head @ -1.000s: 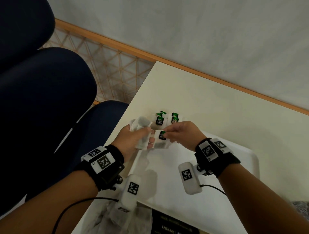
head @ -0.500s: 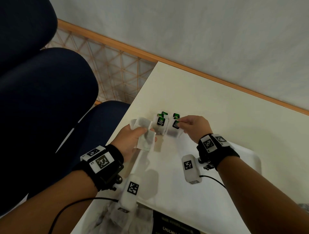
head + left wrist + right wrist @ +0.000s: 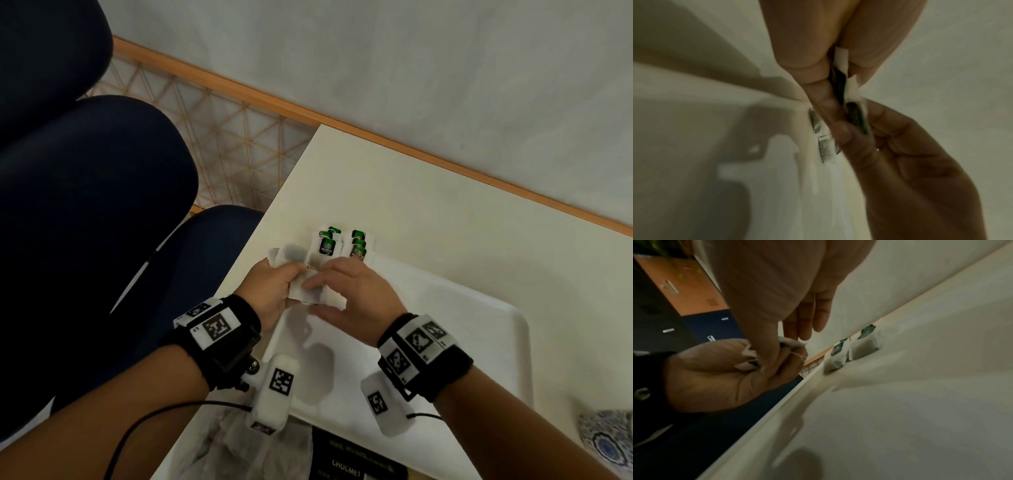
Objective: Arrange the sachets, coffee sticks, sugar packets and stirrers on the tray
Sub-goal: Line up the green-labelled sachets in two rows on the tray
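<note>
A white tray (image 3: 513, 329) lies on the cream table. Tea sachets with green tags lie in two short rows (image 3: 327, 245) (image 3: 358, 246) at its far left corner, seen also in the right wrist view (image 3: 865, 345). My left hand (image 3: 274, 284) grips a bundle of white tea sachets (image 3: 291, 255) above the tray's left edge. My right hand (image 3: 349, 291) meets it and pinches one sachet (image 3: 856, 116) of the bundle between thumb and fingers. How many sachets the bundle holds is hidden by the fingers.
A dark box marked CHOCMET (image 3: 352, 462) and crumpled clear wrapping (image 3: 233, 445) lie at the table's near edge. A patterned object (image 3: 606, 435) shows at the right. Blue chairs (image 3: 85, 205) stand left of the table. A wall with a wooden skirting runs behind.
My right hand has left the right row of sachets at the tray's corner and come back to the bundle, where it now pinches a sachet. The left hand has hardly moved.
</note>
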The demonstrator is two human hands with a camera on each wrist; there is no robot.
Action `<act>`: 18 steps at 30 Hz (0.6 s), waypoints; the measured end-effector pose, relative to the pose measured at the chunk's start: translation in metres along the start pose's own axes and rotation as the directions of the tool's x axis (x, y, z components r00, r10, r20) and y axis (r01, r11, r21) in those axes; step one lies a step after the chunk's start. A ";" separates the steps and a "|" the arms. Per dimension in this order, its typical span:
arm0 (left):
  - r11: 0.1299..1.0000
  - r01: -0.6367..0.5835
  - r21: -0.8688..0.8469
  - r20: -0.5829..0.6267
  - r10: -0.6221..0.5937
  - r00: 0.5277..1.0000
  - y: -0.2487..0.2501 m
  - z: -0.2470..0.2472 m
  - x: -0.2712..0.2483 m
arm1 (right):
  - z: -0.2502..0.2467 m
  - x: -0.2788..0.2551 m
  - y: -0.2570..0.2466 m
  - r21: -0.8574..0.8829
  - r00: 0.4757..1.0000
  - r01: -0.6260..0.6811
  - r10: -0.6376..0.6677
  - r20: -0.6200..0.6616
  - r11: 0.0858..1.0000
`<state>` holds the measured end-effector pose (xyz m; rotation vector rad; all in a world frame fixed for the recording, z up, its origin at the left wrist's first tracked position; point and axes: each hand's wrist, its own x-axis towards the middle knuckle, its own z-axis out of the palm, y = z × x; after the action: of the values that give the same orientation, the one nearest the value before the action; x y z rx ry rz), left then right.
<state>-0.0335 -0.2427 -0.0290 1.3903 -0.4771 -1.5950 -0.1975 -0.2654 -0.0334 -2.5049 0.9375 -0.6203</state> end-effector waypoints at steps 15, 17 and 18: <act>0.995 0.017 -0.094 -0.025 -0.020 0.999 0.009 -0.014 -0.008 | -0.022 0.015 0.010 0.092 0.873 -0.481 0.467 0.139 0.872; 0.993 0.009 -0.118 -0.026 -0.012 1.000 0.011 -0.017 -0.009 | -0.019 0.018 0.006 0.103 0.887 -0.440 0.414 0.202 0.892; 0.992 0.003 -0.125 -0.028 -0.006 1.000 0.012 -0.019 -0.010 | -0.017 0.019 0.005 0.098 0.892 -0.423 0.395 0.221 0.901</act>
<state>-0.0118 -0.2349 -0.0196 1.3183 -0.3510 -1.5791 -0.1959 -0.2857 -0.0168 -2.0994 1.2472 -0.2860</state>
